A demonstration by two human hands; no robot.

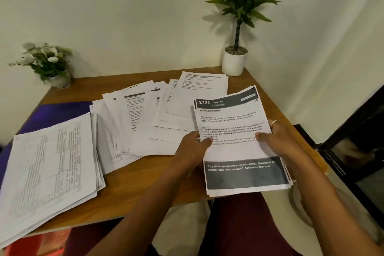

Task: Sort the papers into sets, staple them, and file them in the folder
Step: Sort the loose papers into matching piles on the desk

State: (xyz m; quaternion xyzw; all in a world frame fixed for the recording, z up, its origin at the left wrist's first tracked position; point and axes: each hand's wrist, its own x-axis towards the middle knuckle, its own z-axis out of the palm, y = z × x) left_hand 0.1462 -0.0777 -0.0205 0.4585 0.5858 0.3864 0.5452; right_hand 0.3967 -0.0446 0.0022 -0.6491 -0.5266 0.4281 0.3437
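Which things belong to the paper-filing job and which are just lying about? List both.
Job in hand:
Load Dishwasher set, gripped by left hand and right hand
loose papers spread mid-table
paper stack at the left
purple folder beneath that stack

Just lying about:
potted white flowers
tall potted plant

forearms (166, 191): bare | right grip (278, 138): thin ring (274, 122) | lap: maroon garment (239, 224)
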